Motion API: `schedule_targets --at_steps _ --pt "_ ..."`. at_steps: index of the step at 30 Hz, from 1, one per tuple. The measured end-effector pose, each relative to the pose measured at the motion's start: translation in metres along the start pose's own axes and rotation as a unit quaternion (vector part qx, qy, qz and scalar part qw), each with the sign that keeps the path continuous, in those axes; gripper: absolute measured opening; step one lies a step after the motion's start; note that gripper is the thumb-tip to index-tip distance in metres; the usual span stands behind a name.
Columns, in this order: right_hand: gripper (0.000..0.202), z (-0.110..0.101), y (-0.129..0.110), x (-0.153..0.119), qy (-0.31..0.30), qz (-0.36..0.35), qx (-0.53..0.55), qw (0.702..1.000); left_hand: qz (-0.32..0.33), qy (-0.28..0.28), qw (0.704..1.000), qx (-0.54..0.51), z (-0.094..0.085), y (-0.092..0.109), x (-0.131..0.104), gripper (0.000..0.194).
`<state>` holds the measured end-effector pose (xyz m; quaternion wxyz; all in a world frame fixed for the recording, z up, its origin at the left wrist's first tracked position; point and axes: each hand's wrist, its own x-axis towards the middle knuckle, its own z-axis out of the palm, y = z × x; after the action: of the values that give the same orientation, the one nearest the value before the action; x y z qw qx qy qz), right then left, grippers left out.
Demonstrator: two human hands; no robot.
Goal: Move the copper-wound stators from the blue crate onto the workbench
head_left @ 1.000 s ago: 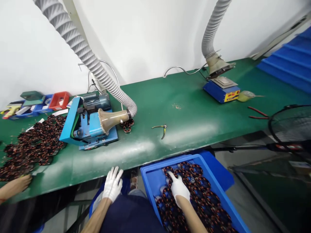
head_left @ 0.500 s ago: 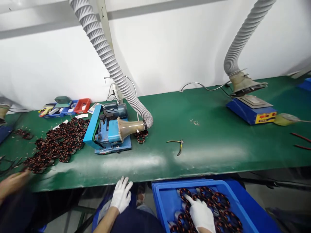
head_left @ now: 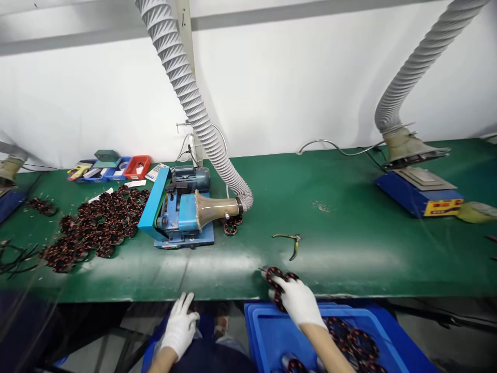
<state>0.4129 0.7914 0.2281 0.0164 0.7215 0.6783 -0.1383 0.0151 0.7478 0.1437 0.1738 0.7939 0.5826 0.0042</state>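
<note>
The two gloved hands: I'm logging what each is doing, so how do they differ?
The right hand grips a bunch of copper-wound rings at the green bench edge; the left hand holds nothing, fingers spread, lower, below the bench edge. Both wear white gloves.

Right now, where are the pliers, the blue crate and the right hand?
pliers (head_left: 292,243): head view, on the joint where the handles meet.
blue crate (head_left: 267,331): head view, bare floor inside.
right hand (head_left: 297,303): head view, back of the glove.
</note>
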Motion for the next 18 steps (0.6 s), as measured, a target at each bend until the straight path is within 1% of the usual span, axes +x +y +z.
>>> schedule_targets --at_steps 3,5,7,9,11,13,15,17,18 --pt "0.02 -0.002 -0.029 0.067 -0.023 -0.04 0.018 0.999 -0.029 -0.027 0.999 -0.01 -0.002 -0.003 -0.003 0.029" --pt "0.02 -0.008 -0.045 0.1 -0.016 -0.046 0.042 0.998 -0.046 -0.044 0.998 -0.013 -0.006 -0.007 -0.008 0.031" --pt "0.022 -0.017 -0.055 0.118 0.01 -0.033 0.076 0.996 -0.056 -0.061 0.996 -0.015 -0.013 -0.009 -0.014 0.031" --pt "0.028 -0.028 -0.055 0.12 0.054 -0.004 0.115 0.992 -0.058 -0.075 0.995 -0.013 -0.021 -0.009 -0.017 0.031" --pt "0.034 -0.035 -0.042 0.103 0.085 0.026 0.149 0.985 -0.054 -0.085 0.995 -0.008 -0.027 -0.007 -0.016 0.03" --pt "0.034 -0.035 -0.022 0.063 0.08 0.061 0.173 0.98 -0.049 -0.091 0.995 0.001 -0.032 -0.005 -0.012 0.031" --pt "0.027 -0.024 -0.002 0.006 0.034 0.1 0.189 0.976 -0.047 -0.094 0.994 0.012 -0.034 -0.002 -0.006 0.031" --pt "0.018 -0.004 0.009 -0.058 -0.045 0.15 0.199 0.967 -0.047 -0.094 0.994 0.021 -0.035 0.0 -0.002 0.032" --pt "0.016 0.009 0.01 -0.089 -0.089 0.177 0.205 0.959 -0.048 -0.094 0.994 0.024 -0.036 0.001 0.0 0.032"
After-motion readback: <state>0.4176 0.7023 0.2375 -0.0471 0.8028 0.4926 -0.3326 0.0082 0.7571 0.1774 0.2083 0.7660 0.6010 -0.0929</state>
